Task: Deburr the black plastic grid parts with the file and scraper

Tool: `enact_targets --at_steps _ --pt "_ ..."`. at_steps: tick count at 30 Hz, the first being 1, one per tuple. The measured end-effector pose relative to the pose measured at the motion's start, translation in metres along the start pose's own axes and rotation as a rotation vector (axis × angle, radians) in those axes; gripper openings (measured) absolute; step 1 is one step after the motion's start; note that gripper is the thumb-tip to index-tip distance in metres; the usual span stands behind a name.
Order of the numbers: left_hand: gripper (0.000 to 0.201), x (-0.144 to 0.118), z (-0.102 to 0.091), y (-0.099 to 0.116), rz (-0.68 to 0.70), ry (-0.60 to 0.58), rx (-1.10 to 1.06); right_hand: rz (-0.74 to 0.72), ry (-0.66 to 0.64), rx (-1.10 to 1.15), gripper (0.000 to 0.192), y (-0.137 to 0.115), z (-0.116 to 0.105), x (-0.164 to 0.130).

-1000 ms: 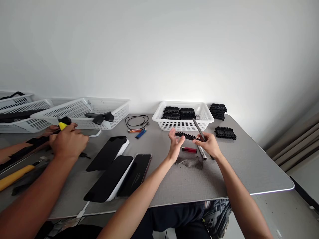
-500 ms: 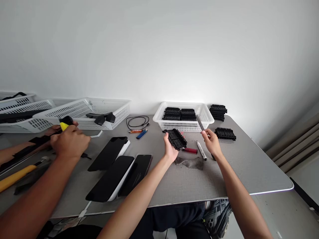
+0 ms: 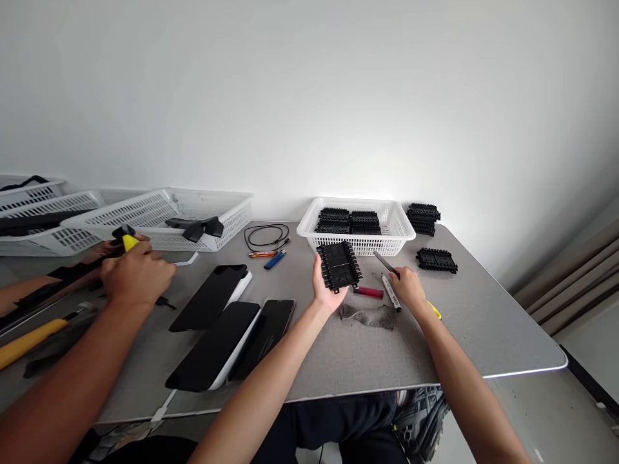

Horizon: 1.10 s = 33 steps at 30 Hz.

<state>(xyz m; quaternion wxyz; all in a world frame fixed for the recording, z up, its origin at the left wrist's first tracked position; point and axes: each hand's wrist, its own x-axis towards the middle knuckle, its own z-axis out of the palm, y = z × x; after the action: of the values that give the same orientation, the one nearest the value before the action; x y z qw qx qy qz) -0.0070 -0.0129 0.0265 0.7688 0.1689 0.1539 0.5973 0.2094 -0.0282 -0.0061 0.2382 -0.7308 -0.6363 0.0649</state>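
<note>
- Since a half-second ago, I see the black ribbed plate (image 3: 339, 265) turned face-up; my left hand (image 3: 327, 291) grips its near edge, above the desk (image 3: 483, 335).
- My right hand (image 3: 410, 288), now lower, is closed on a thin blade (image 3: 385, 263).
- White basket (image 3: 355, 241) just beyond; marker (image 3: 389, 291) and red tube (image 3: 367, 292) below.
- Risk, I judge: blade slipping toward left fingers.
</note>
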Motion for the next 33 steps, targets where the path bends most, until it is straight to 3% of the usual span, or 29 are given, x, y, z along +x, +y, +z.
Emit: enact_targets --at_steps 6,12,15,17,19,21,23,28,33 --pt "0.053 0.001 -0.002 0.001 -0.012 -0.006 -0.014 -0.007 0.029 -0.084 0.025 0.005 0.009 -0.001" --pt "0.056 0.000 -0.003 0.003 -0.053 -0.025 -0.003 0.057 -0.038 -0.049 0.024 -0.002 0.006 -0.005" --pt "0.058 -0.001 -0.002 0.004 -0.082 -0.036 0.014 0.077 0.035 -0.082 0.026 -0.009 -0.002 -0.007" --pt "0.057 -0.001 -0.002 0.004 -0.083 -0.036 0.014 -0.024 0.099 -0.035 0.029 -0.017 -0.009 -0.010" --pt "0.056 -0.001 -0.001 0.005 -0.080 -0.028 0.016 -0.245 0.021 0.115 0.031 -0.025 -0.014 -0.013" --pt "0.055 -0.001 -0.001 0.005 -0.076 -0.015 0.025 -0.492 -0.202 0.259 0.031 -0.034 -0.016 -0.017" --pt "0.053 -0.001 -0.001 0.005 -0.063 -0.002 0.032 -0.635 -0.391 0.302 0.032 -0.041 -0.013 -0.021" --pt "0.052 0.000 -0.002 0.005 -0.058 0.020 0.030 -0.664 -0.467 0.307 0.016 -0.048 -0.001 -0.026" --pt "0.051 0.000 -0.003 0.005 -0.037 0.021 0.022 -0.601 -0.449 0.522 0.018 -0.042 -0.006 -0.021"
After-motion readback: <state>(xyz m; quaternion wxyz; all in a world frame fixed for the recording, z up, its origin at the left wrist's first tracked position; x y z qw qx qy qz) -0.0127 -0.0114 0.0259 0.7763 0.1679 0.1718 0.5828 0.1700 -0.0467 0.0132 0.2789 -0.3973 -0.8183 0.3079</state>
